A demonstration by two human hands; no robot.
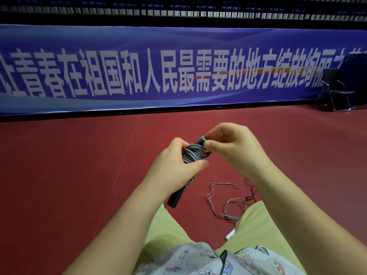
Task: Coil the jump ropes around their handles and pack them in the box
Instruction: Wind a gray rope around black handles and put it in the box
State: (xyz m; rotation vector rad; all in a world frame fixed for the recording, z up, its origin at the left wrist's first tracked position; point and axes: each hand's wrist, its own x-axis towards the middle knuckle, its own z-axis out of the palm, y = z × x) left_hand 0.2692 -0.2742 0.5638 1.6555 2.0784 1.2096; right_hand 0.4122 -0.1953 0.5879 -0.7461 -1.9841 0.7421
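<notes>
A grey jump rope (193, 154) is wound in a tight bundle around black handles, whose lower end (175, 199) sticks out below my left hand. My left hand (174, 165) grips the coiled bundle, thumb across the front. My right hand (234, 147) pinches the free end of the grey rope at the top of the bundle between thumb and fingers. A second, thin grey rope (224, 201) lies loose and tangled on the red floor beside my right knee, with a pale handle (230, 234) at its near end. No box is in view.
I sit on a red sports floor (79, 165). A long blue banner (158, 66) with white characters runs across the back. A black folding chair (337, 90) stands at the far right. A dark thin cord (252, 193) lies by my right forearm.
</notes>
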